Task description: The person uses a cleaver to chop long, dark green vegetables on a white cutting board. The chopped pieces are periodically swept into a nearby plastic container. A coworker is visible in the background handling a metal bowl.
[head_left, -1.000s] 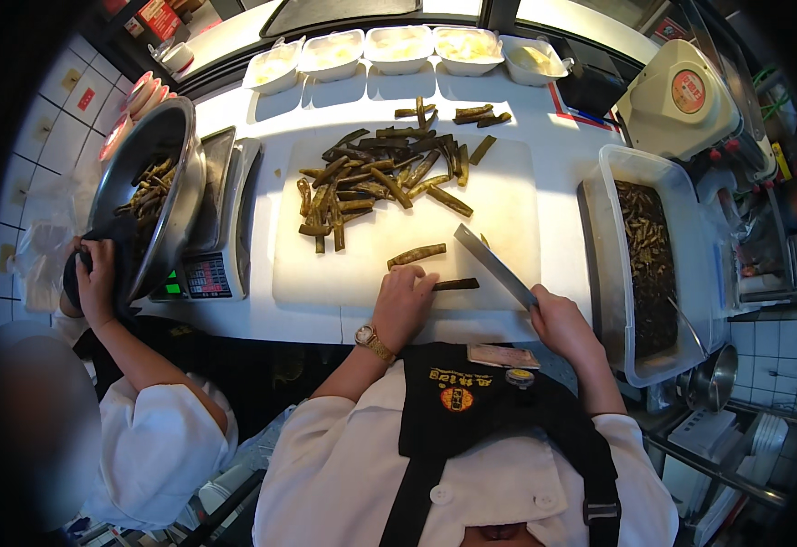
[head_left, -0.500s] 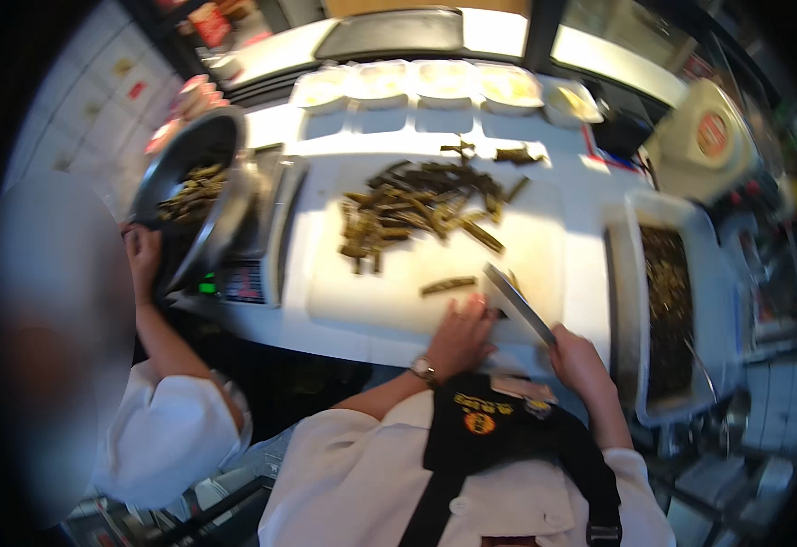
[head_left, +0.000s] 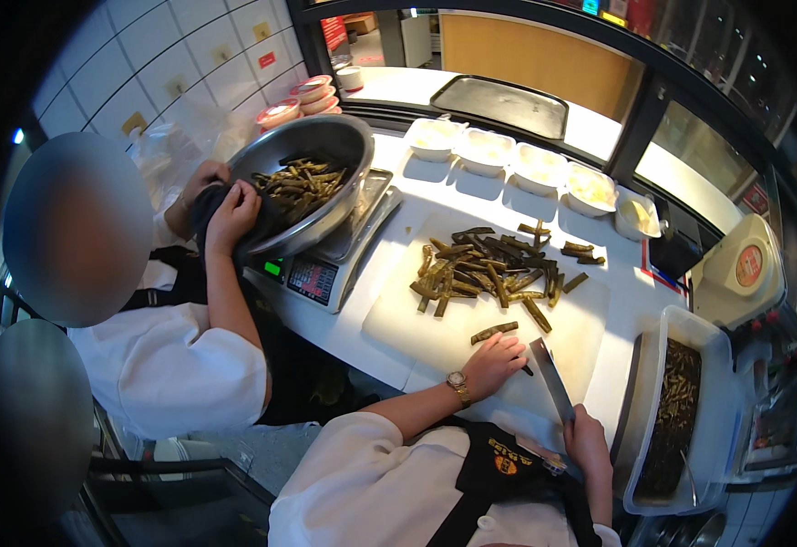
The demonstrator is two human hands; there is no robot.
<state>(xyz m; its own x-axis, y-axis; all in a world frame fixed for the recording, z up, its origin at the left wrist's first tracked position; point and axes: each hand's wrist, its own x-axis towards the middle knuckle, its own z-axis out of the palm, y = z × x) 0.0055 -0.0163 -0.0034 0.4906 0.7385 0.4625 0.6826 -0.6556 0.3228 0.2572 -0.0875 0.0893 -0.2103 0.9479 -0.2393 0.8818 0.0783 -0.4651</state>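
Observation:
My right hand [head_left: 590,442] is closed round the handle of a kitchen knife [head_left: 555,381]. The blade points away from me over the white cutting board [head_left: 398,314]. Low on the board, my left hand [head_left: 494,365] presses down with its fingers together on a dark vegetable strip [head_left: 528,370], mostly hidden, whose end shows beside the blade. Just beyond my left fingertips lies a brown-green vegetable piece [head_left: 494,332]. Farther back is a loose heap of cut brown-green vegetable strips [head_left: 489,264]. A few pieces [head_left: 578,249] lie apart at its right.
Left of the board, a co-worker's hands [head_left: 232,214] hold dark cloth or plastic at a tilted steel bowl [head_left: 362,150] of similar strips, above a scale [head_left: 312,278]. White tubs [head_left: 485,150] line the back. A clear bin [head_left: 635,488] of dark strips stands right.
The view has swung left, so everything sits farther right in it, and it is sharper. Both co-worker's hands now show at the bowl. My hands keep their places by the knife and board.

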